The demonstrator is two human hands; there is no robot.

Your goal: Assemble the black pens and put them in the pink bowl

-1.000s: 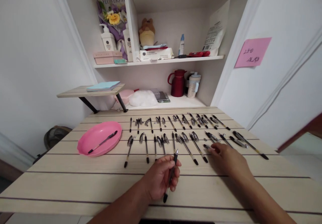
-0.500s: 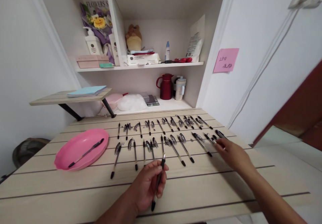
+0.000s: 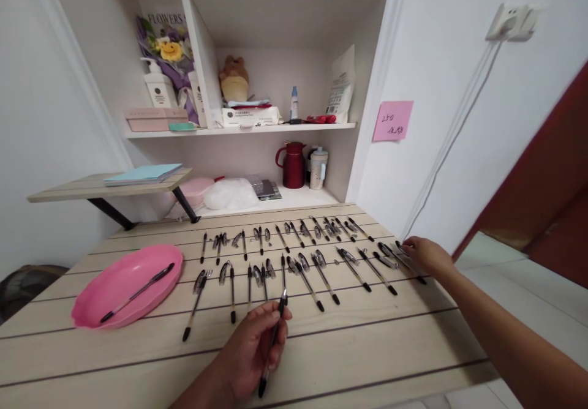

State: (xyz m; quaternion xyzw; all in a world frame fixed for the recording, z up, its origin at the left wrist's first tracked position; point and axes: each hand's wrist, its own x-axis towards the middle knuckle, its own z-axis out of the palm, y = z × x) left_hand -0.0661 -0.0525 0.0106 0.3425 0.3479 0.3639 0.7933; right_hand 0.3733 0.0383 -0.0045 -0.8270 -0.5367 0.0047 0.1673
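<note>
My left hand (image 3: 250, 351) is near the table's front edge, its fingers closed round a black pen (image 3: 272, 343) that points up and away. My right hand (image 3: 425, 255) reaches to the far right end of the pen rows, fingers curled over the last pen (image 3: 407, 259) there; whether it grips that pen I cannot tell. Several black pens and loose caps (image 3: 294, 256) lie in two rows across the wooden table (image 3: 138, 348). A pink oval tray (image 3: 124, 283) at the left holds one pen (image 3: 138, 291).
Behind the table is a white shelf unit (image 3: 239, 128) with a red jug (image 3: 292, 164), bottles, a plush toy and boxes. A small raised board (image 3: 101, 183) with a blue booklet stands back left. A pink note (image 3: 392, 120) hangs on the right wall. The table's right edge drops to the floor.
My right hand has slid rightward along the near row to its far end. The left hand keeps hold of its pen. The view has turned to the right.
</note>
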